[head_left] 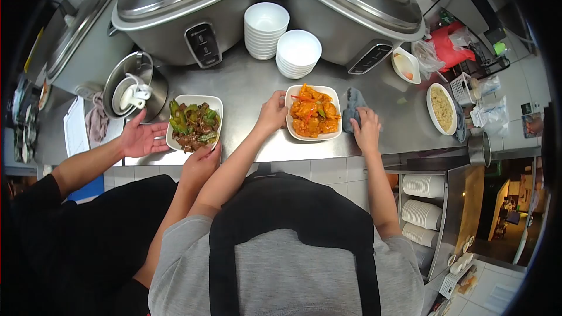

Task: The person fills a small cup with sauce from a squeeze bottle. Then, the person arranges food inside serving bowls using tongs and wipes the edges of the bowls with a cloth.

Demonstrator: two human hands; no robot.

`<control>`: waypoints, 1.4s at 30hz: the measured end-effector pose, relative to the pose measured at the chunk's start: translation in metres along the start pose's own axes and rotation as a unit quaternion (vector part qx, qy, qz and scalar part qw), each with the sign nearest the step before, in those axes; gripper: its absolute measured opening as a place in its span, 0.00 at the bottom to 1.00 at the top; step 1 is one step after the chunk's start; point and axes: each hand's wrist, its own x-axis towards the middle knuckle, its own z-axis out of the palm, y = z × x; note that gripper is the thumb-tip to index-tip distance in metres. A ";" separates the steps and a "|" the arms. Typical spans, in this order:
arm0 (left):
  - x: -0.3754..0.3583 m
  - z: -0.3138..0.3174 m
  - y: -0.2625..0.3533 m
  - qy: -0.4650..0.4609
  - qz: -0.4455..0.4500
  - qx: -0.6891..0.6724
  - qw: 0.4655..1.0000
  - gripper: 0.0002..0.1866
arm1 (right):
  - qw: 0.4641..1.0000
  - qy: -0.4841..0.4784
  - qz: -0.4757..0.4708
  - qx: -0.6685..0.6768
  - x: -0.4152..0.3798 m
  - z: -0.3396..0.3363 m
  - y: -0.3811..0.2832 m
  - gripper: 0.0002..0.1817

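On the steel counter in front of me, a white square dish (336,135) holds orange-sauced pieces (315,111) with red strips. My left hand (273,113) grips the dish at its left rim. To the right of it, my right hand (367,127) has its fingers closed over a grey-blue cloth (352,100), partly covering it. Left of my hands, a co-worker's hands (142,138) are at both sides of another white dish (218,103), filled with green peppers and dark meat slices (196,122).
Big rice cookers (205,23) line the back, with stacked white bowls (266,20) between them. At left stands a metal pot (157,85). A rice dish (432,109) and small bowl (407,65) sit at right. Below, a shelf holds stacked plates (422,186).
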 end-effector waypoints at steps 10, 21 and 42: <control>0.018 0.023 0.015 -0.027 -0.013 -0.013 0.999 0.18 | 0.994 0.041 0.048 0.090 0.031 0.003 0.065 0.11; 0.028 0.068 0.021 -0.006 -0.034 -0.006 0.999 0.19 | 0.945 -0.077 0.101 0.302 0.067 -0.029 0.167 0.14; 0.069 0.217 0.139 -0.148 0.279 0.069 0.946 0.10 | 0.825 -0.179 -0.032 0.535 0.117 -0.139 0.118 0.03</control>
